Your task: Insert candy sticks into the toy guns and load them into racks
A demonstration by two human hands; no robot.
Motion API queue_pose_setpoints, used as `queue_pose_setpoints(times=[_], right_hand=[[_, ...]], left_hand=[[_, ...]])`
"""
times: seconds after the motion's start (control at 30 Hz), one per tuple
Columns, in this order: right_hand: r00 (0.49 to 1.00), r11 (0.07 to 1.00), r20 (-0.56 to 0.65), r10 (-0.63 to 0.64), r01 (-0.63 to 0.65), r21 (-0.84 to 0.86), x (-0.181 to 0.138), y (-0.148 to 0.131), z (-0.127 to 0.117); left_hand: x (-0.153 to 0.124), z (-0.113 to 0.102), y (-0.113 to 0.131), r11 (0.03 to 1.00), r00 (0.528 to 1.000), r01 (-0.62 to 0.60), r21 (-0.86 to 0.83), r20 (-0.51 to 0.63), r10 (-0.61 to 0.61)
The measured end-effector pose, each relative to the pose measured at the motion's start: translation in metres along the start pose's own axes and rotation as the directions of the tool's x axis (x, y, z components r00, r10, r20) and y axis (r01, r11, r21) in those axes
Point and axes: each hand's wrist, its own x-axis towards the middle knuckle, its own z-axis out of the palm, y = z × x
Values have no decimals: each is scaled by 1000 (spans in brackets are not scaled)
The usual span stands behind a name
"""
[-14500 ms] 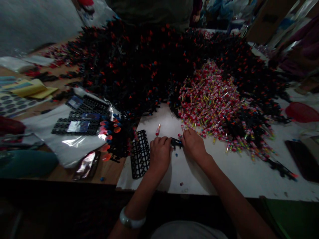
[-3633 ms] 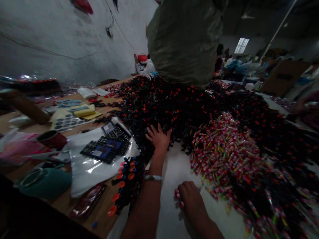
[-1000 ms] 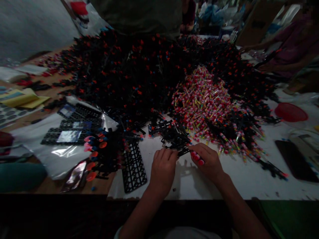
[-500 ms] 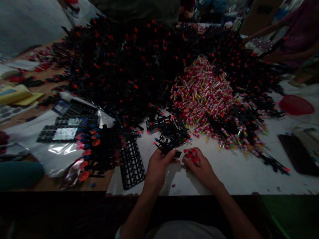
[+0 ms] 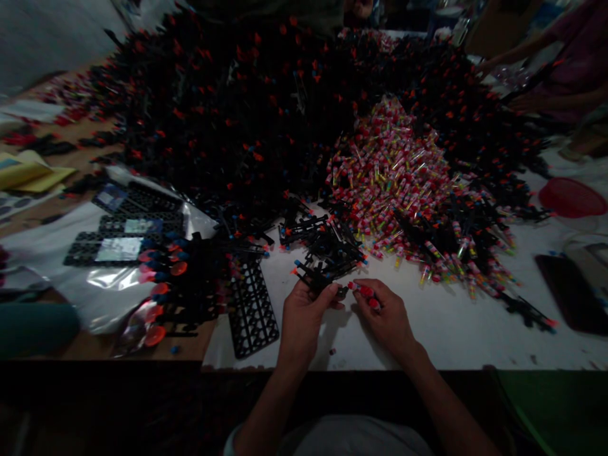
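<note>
My left hand (image 5: 304,316) is closed on a small black toy gun (image 5: 316,277), its blue and orange tip pointing up and left. Several small red-capped tubes (image 5: 365,291) are in my right hand (image 5: 387,316), with the fingers closed round them. One tube's end is at the rear of the toy gun; whether they touch I cannot tell. Just beyond my hands lies a loose heap of black toy guns (image 5: 327,237). A large pile of candy-coloured tubes (image 5: 394,171) rises behind it to the right.
A black lattice tray (image 5: 254,316) lies left of my hands, beside stacked toy guns with orange discs (image 5: 190,285). A huge dark pile of toy guns (image 5: 228,114) covers the back. On the right are a phone (image 5: 570,294) and a red bowl (image 5: 572,197). Another person's arms (image 5: 546,101) reach in.
My right hand has turned slightly, and a red-capped tube now points at the toy gun's rear. My left hand keeps hold of the gun. The view has shifted slightly.
</note>
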Motion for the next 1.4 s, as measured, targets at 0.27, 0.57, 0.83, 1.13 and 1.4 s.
queue_pose_setpoints(times=[0.27,0.57,0.83,1.13,1.4], right_hand=[[993,995,-64,-104,103,-10,-1,-5,5],[993,996,-85,-78,82,37,-9,-7,16],[982,997,-169,-80,82,5,-7,-13,15],[982,985,-95,-162,155,-80,-7,-9,8],[991,993,-82,-102,97,-59,0,-14,-9]], left_hand=[[2,1,-6,999,998,20,-37,-59,-22],[-2,6,-9,989,991,16,-146,-129,-36],[-10,12,-4,989,997,-14,-146,-81,2],[-9,19,-9,993,992,-32,-111,-127,18],[-3,29,-9,987,996,-59,-150,-79,48]])
